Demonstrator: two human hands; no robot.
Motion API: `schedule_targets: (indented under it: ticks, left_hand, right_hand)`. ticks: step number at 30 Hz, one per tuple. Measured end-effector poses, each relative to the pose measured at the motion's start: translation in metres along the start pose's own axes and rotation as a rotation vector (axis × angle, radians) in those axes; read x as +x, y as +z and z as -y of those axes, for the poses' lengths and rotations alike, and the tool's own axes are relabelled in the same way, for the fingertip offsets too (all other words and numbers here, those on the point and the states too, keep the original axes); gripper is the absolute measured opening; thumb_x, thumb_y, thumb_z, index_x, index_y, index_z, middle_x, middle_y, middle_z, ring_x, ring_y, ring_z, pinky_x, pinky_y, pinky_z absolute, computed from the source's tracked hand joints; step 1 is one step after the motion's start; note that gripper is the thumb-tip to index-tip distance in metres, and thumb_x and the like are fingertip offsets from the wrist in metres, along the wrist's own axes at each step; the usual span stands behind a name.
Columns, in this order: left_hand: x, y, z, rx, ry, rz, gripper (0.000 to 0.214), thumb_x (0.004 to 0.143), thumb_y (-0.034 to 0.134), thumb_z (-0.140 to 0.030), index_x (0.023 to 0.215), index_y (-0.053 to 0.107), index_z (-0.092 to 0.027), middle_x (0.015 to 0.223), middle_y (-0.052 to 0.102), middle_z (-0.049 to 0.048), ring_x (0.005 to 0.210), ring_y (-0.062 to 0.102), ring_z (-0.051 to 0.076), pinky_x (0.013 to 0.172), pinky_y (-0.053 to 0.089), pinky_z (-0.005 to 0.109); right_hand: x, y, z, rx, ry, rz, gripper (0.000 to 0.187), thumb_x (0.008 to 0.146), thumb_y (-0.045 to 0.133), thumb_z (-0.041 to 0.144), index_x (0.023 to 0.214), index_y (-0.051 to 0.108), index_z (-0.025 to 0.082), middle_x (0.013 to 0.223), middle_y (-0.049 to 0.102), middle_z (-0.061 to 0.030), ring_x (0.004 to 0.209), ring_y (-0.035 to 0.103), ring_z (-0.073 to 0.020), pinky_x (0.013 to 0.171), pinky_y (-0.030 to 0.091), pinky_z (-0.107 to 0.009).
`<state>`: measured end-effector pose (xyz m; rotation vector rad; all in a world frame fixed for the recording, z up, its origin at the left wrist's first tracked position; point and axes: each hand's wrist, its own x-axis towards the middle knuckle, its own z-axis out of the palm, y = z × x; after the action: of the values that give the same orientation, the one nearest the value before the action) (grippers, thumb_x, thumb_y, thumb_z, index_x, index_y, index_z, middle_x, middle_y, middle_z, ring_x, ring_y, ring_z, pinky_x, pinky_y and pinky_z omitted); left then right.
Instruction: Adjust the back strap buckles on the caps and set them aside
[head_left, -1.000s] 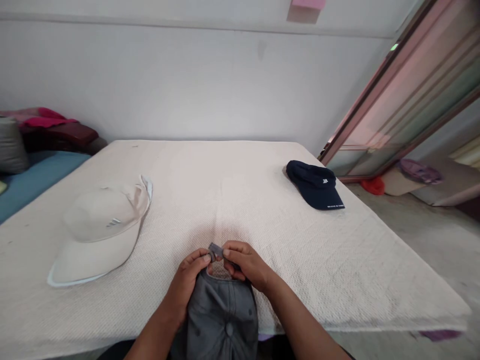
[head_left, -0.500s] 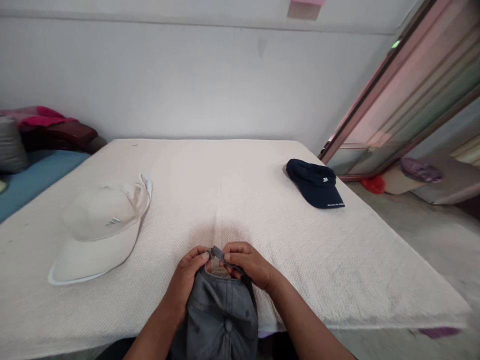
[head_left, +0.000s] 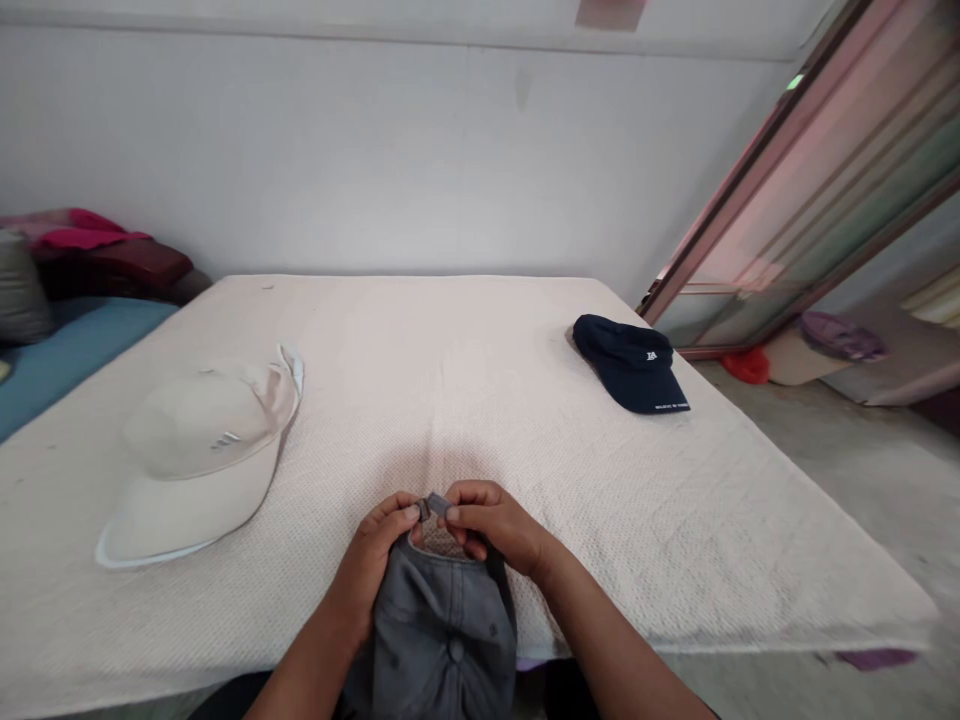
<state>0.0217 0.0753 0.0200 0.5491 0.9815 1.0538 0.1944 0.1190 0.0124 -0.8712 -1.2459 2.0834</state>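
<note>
A grey baseball cap is held at the table's front edge, its back opening toward the far side and its crown button facing up. My left hand pinches the buckle end of the cap's rear strap. With thumb and forefinger, my right hand grips the strap's other end, whose tip lies close by the buckle. Whether the tip is inside the buckle is too small to tell. The cap's brim is out of sight.
A cream cap lies on the left of the cloth-covered table. Toward the right back sits a navy cap. A white wall stands behind, a sliding door at right, and a blue bed-like surface at left.
The strap tip and the buckle show slightly more apart between my fingers. Both hands keep nearly the same place, and the view has tipped down a little.
</note>
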Motion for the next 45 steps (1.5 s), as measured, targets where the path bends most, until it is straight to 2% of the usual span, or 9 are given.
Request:
schedule_targets:
  ticks: [4,11,17,22,30,34,39,45]
  left_hand:
    - [-0.0001,0.0034,-0.0026,-0.051,-0.004,-0.002,0.009,0.074,0.066,-0.024,0.075,0.063,-0.015,0.055,0.054,-0.0037,0.049,0.047,0.008,0.051,0.039,0.019]
    - [-0.0026,0.0053,-0.0023,-0.06,-0.018,0.006,0.006,0.074,0.066,-0.021,0.074,0.063,-0.015,0.055,0.058,-0.0028,0.05,0.052,0.009,0.054,0.042,0.02]
    - [-0.0021,0.0069,-0.003,-0.04,-0.026,0.004,0.008,0.073,0.067,-0.021,0.07,0.062,-0.015,0.054,0.057,-0.0032,0.048,0.05,0.008,0.05,0.039,0.018]
    - [-0.0022,0.0048,-0.0011,-0.015,-0.025,0.029,0.01,0.075,0.066,-0.022,0.069,0.062,-0.014,0.055,0.055,-0.0033,0.049,0.049,0.007,0.051,0.038,0.018]
    - [0.0,0.0018,0.0061,-0.07,-0.065,0.027,0.008,0.072,0.069,-0.021,0.073,0.065,-0.014,0.054,0.059,-0.0023,0.049,0.051,0.008,0.051,0.039,0.017]
    - [-0.0009,0.0046,0.0046,-0.081,-0.076,0.025,0.009,0.072,0.07,-0.021,0.072,0.066,-0.014,0.056,0.061,-0.0008,0.05,0.054,0.009,0.052,0.041,0.018]
    - [-0.0003,0.0045,0.0042,-0.047,-0.077,-0.001,0.01,0.071,0.071,-0.022,0.073,0.065,-0.014,0.056,0.062,-0.0009,0.051,0.055,0.009,0.053,0.042,0.018]
    - [-0.0004,0.0031,0.0034,-0.035,-0.133,0.045,0.01,0.072,0.07,-0.021,0.072,0.063,-0.015,0.057,0.061,-0.0011,0.051,0.055,0.009,0.053,0.041,0.019]
  right_hand:
    - [0.0006,-0.0003,-0.0006,0.032,0.004,0.001,0.012,0.075,0.058,0.024,0.068,0.059,0.014,0.057,0.055,0.0026,0.042,0.044,-0.0047,0.041,0.031,-0.018]
    - [0.0008,-0.0019,-0.0062,-0.051,-0.024,0.017,0.03,0.083,0.058,0.041,0.072,0.059,0.013,0.059,0.053,0.0023,0.043,0.042,-0.0042,0.041,0.03,-0.017]
    - [0.0004,-0.0014,-0.0058,-0.084,-0.028,0.014,0.027,0.082,0.061,0.037,0.068,0.056,0.014,0.061,0.053,0.0024,0.044,0.042,-0.0043,0.041,0.03,-0.018]
    - [-0.0007,0.0012,-0.0045,-0.069,-0.084,0.029,0.026,0.082,0.061,0.039,0.072,0.056,0.015,0.06,0.051,0.0038,0.044,0.04,-0.0043,0.042,0.028,-0.018]
    - [-0.0022,0.0012,-0.0054,0.049,-0.005,0.077,0.022,0.079,0.064,0.034,0.072,0.058,0.014,0.056,0.052,0.0041,0.042,0.039,-0.0039,0.041,0.026,-0.018]
    - [-0.0025,0.0021,-0.0067,0.08,-0.017,0.067,0.021,0.08,0.063,0.033,0.071,0.058,0.014,0.057,0.053,0.0037,0.041,0.039,-0.0039,0.04,0.025,-0.018]
    - [-0.0036,0.001,-0.0044,0.021,-0.017,0.087,0.023,0.078,0.065,0.036,0.072,0.058,0.015,0.056,0.052,0.0042,0.042,0.038,-0.0039,0.04,0.025,-0.018]
    - [-0.0056,-0.0029,-0.0014,-0.029,-0.02,0.101,0.026,0.08,0.064,0.039,0.075,0.058,0.014,0.055,0.049,0.005,0.042,0.037,-0.0039,0.041,0.025,-0.018]
